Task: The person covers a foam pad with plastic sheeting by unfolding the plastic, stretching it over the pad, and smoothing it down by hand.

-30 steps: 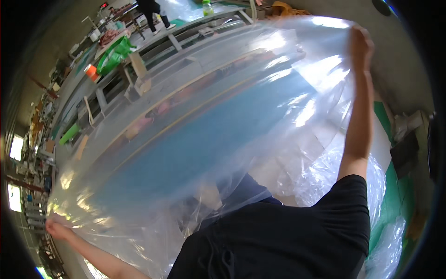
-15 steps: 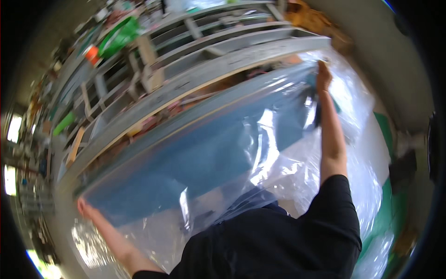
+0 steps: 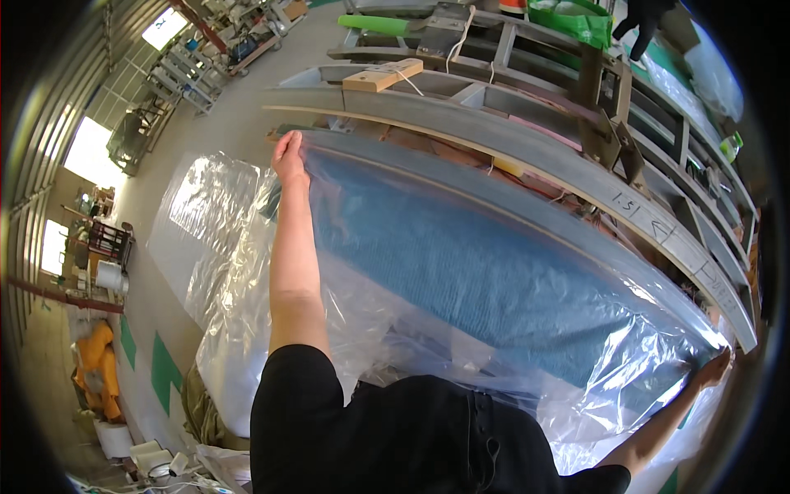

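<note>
A wide sheet of clear plastic film point(image 3: 234, 272) stretches in front of me, glossy and wrinkled. Through it shows a long blue panel point(image 3: 461, 263) with a finely ribbed look; what it is made of I cannot tell. At the panel's far left corner, my left hand point(image 3: 291, 160) is closed on the film's edge, arm reaching straight ahead. Out at the right end, low in the picture, my right hand point(image 3: 713, 370) grips the gathered film, its fingertips partly hard to see. Between both hands the film lies taut along the far edge and hangs loosely near my body.
Just beyond the panel runs a grey metal frame point(image 3: 527, 152) with handwriting on it. On it are a wooden block point(image 3: 383, 76), a green-handled tool point(image 3: 374, 25) and a green bag point(image 3: 572, 20). Orange material point(image 3: 99, 366) lies at left. Another person's legs point(image 3: 642, 29) show far right.
My view has swung to the left, so the scene has shifted and turned in the picture. Both hands keep their hold on the film at the panel's two ends.
</note>
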The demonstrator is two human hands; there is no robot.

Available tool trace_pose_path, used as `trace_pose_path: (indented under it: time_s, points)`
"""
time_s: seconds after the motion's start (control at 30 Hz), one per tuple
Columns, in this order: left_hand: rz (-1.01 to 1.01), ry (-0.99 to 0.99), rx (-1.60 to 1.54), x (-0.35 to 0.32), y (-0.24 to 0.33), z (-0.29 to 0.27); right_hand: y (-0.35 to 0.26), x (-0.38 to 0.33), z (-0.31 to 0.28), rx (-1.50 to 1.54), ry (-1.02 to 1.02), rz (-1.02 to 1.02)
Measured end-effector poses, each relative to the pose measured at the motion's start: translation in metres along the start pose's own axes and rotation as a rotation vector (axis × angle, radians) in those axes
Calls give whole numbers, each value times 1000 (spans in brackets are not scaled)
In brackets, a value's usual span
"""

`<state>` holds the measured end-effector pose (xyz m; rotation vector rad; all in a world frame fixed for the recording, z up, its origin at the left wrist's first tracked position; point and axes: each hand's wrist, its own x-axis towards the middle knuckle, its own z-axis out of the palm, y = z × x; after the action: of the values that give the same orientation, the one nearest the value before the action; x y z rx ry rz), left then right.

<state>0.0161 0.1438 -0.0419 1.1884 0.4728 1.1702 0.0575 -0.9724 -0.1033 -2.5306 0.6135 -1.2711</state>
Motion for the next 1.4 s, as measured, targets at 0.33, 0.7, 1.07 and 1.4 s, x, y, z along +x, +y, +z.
trace_pose_path:
  time_s: [0.33, 0.7, 1.07, 1.4]
  points:
    - [13, -126, 279, 9, 5, 22, 2, 13, -19, 147, 58, 346]
    - [334, -47, 400, 18, -21, -1, -22, 12, -43, 102, -161, 486]
    - [-33, -322, 496, -44, 33, 15, 134, 16, -242, 165, -470, -358]
    - [-688, -977, 67, -296, 102, 152, 202, -16, -207, -594, -184, 217]
